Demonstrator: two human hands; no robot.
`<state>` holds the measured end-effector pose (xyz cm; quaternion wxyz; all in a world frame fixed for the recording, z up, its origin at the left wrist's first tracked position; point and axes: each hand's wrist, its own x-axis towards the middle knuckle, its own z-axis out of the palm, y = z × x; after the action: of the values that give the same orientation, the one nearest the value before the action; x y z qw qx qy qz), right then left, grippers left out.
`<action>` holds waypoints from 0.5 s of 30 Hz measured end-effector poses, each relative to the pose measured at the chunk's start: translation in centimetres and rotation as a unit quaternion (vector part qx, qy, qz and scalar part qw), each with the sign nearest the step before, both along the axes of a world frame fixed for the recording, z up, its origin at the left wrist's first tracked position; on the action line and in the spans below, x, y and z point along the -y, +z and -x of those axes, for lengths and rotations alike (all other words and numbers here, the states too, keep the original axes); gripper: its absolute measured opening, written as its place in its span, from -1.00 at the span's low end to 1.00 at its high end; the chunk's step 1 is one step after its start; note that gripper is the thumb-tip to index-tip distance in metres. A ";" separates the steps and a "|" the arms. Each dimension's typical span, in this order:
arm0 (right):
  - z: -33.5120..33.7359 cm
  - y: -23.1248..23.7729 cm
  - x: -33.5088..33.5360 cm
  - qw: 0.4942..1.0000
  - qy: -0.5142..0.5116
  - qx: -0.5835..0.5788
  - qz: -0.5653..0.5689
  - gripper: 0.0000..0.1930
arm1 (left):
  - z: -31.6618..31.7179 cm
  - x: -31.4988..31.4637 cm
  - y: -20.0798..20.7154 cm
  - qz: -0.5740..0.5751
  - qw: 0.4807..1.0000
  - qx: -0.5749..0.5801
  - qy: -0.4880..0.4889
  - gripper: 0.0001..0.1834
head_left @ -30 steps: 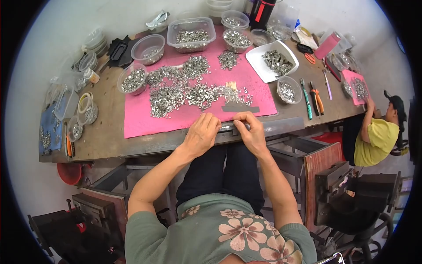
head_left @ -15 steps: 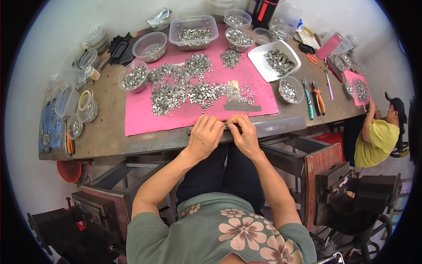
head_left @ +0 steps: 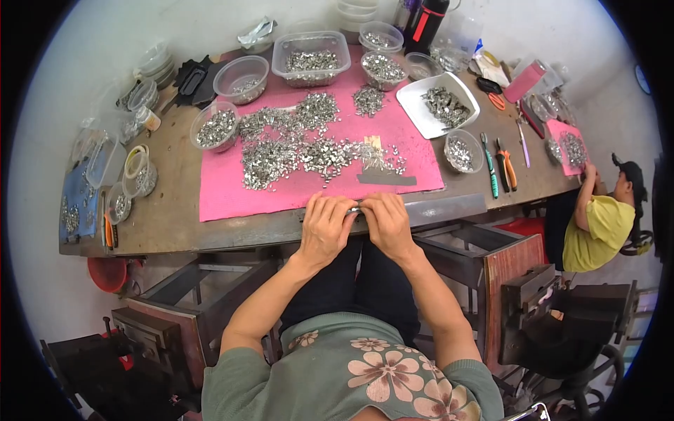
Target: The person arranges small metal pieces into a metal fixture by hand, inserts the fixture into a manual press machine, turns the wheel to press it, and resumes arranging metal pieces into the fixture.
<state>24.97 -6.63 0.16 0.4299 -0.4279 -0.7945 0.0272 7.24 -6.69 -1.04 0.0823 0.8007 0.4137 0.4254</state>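
Both hands meet at the near edge of the desk [head_left: 175,224], centre frame. Left hand [head_left: 324,228] and right hand [head_left: 386,223] pressed close, fingertips pinched together on a small metal piece [head_left: 354,208] held between them; the piece is mostly hidden, shape not readable. Forearms rise from the lower edge of the frame, over a floral green top.

Just above the hands: pink mat [head_left: 232,193] across the middle of the desk, its near edge close to the fingertips. Spread on the mat, a loose heap of small silvery metal parts [head_left: 295,151], thickest at centre-left. A grey flat strip [head_left: 386,179] lies on the mat right of the hands, near its lower edge.

Upper part of frame, along the far side of the mat: clear plastic tubs with more parts, a rectangular one [head_left: 311,59] at top centre, round bowls either side. White square tray [head_left: 421,116] of parts, upper right. Small round bowl [head_left: 460,151] just right of the mat; beside it a green-handled tool [head_left: 489,172] and orange-handled pliers [head_left: 507,168].

Left edge of desk: stacked clear lids and small containers [head_left: 137,168].

Far right of frame: another person in a yellow shirt [head_left: 597,231], seated at the desk end by a second pink mat [head_left: 565,137].
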 end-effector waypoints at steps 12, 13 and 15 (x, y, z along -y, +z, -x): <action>-1.6 -0.3 -7.1 0.997 -0.048 0.032 0.056 -0.92 | -0.3 0.6 0.0 -0.003 1.000 -0.005 0.027 -0.65; -1.6 -0.5 -7.6 0.995 -0.055 0.073 0.046 -0.93 | -0.3 0.8 0.2 0.006 0.999 -0.010 0.031 -0.62; -1.2 -0.8 -8.1 0.992 -0.061 0.100 0.039 -0.93 | 0.1 1.1 -0.4 0.001 0.999 -0.004 0.037 -0.61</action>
<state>26.16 1.43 -0.64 0.3320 -0.4928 -0.8043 -0.0107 7.16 -7.78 -1.39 0.0659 0.7866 0.4434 0.4247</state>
